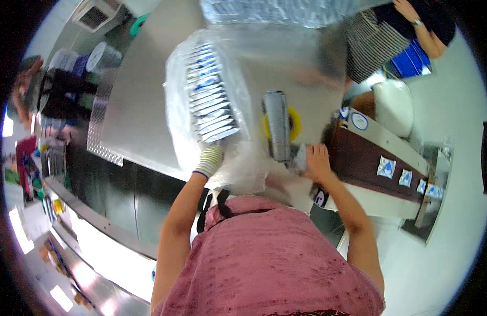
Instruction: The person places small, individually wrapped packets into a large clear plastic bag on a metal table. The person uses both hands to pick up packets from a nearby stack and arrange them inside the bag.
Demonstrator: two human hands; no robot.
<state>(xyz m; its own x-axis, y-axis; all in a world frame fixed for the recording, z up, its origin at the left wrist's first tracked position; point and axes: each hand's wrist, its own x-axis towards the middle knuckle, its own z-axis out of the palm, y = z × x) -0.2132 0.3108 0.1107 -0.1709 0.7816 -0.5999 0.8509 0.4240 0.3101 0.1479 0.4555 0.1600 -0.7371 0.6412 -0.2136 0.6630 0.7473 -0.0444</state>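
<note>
A long row of silvery packets with blue print [207, 89] lies in a clear plastic bag [176, 100] on the metal table. My left hand [208, 159], in a cream striped glove, is at the near end of this row; its fingertips are hidden against the bag and packets. Bare, my right hand [317, 162] is at the table's right edge, fingers bent beside a blurred pale grey piece that I cannot make out. Just left of it stretches a long grey stack [277, 124], partly over a yellow ring [294, 124], perhaps a tape roll.
The metal table [143, 89] extends ahead and left. On the right, a brown conveyor belt [359, 152] with white sides carries several small white-and-blue packets [386, 167]. A large plastic-wrapped bundle [280, 11] lies at the far edge. Another person [378, 42] stands far right; one more is at left.
</note>
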